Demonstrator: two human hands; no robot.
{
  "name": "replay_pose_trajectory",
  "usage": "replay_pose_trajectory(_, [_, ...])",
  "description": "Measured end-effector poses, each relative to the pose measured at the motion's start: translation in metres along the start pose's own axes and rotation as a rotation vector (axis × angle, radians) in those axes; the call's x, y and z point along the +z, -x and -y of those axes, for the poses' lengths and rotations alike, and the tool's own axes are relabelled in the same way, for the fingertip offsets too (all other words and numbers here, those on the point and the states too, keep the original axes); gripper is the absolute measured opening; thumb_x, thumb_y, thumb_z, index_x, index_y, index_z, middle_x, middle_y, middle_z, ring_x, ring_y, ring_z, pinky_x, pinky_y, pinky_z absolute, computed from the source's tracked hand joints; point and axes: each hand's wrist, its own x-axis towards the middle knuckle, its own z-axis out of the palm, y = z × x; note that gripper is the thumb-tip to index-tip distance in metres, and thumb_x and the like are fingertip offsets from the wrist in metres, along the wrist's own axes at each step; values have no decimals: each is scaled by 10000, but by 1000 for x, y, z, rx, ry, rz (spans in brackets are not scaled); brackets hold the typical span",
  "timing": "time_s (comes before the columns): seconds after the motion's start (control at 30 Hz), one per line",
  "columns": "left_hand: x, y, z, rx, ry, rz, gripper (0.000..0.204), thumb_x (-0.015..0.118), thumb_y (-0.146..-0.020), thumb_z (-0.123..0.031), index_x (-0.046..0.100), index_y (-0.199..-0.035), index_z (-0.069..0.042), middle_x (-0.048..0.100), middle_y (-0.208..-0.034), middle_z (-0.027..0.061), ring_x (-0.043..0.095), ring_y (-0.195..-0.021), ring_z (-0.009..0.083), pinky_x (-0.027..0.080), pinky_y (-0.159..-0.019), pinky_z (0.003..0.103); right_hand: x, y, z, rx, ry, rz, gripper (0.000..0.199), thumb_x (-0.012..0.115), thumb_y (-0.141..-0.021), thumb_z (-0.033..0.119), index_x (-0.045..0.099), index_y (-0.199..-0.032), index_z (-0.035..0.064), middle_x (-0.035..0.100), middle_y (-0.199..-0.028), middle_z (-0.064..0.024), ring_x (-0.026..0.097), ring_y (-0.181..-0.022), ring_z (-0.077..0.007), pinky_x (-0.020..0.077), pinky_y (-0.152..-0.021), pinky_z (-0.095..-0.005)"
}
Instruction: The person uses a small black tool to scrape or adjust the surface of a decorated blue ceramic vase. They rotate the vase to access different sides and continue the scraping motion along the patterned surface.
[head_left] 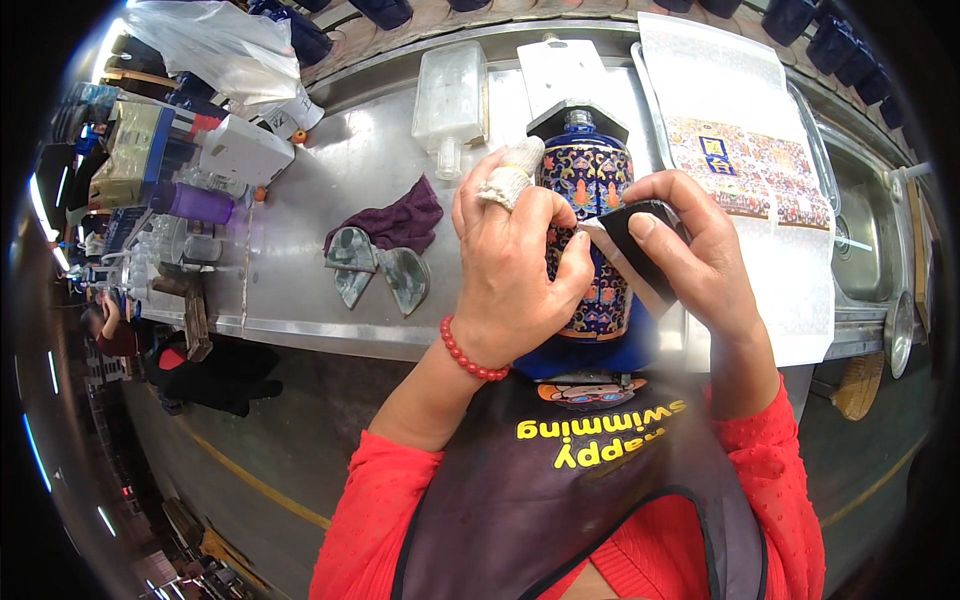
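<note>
A dark blue bottle (607, 285) with a colourful floral pattern lies in front of me, its neck pointing away. In my right hand (700, 255) is a flat black scraper (655, 245) with a pale, silvery edge, tilted over the bottle's right side. My left hand (520, 270) rests over the bottle's left side. Its thumb and forefinger come together near the scraper's corner, and whatever is between them is too small to tell. Whitish cloth wraps (512, 180) cover one or more of its fingers. A red bead bracelet (470, 355) circles that wrist.
Left on the metal table (300, 260) lie a purple cloth (410, 215) and green-grey fan-shaped pieces (405, 280). A clear glass bottle (450, 95) lies farther back. Patterned sheets (745, 165) are at right, beside a sink (865, 250). Bottles and boxes crowd the far left, near another person (113, 325).
</note>
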Motion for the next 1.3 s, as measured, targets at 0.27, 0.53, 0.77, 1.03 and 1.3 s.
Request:
replay_pose_trajectory(0.27, [3,-5,-2,-8,19,-13,99,664,-828,-95,637,-897,-29,647,-1115,246,455,-1281,474,272,-1132,550,-7,7,-2,25,-55,-86,184,634,-961,93,645,-1120,0,630,-981,-40,595,-879,-87,498,-781,-258])
replay_pose_trajectory(0.53, [0,18,4,-84,294,-75,320,592,-1022,-318,736,-1143,-59,683,-1269,190,438,-1361,418,221,-1193,525,-16,21,-11,56,-59,-120,190,605,-988,93,629,-1155,6,622,-977,-26,582,-859,-68,490,-759,-239])
replay_pose_trajectory(0.77, [5,40,-7,172,-250,52,624,474,-1031,-575,699,-1319,-69,655,-1365,121,417,-1363,363,134,-1195,593,-16,29,-18,53,-44,-117,211,595,-1024,105,629,-1210,11,674,-1079,-81,621,-913,-87,509,-787,-254])
replay_pose_trajectory(1.03, [-1,41,-8,92,-127,119,816,409,-997,-686,581,-1446,-28,581,-1450,158,392,-1388,390,104,-1196,616,-3,32,-28,-345,374,-80,609,535,-854,-211,574,-1413,28,521,-1500,-206,547,-1352,-334,508,-1039,-381])
replay_pose_trajectory(1.3, [0,40,-13,146,-254,232,851,418,-970,-721,556,-1472,-48,531,-1501,165,356,-1436,382,67,-1195,647,11,36,-33,-369,557,21,638,752,-831,72,567,-1442,53,436,-1516,-253,502,-1316,-433,437,-1089,-496])
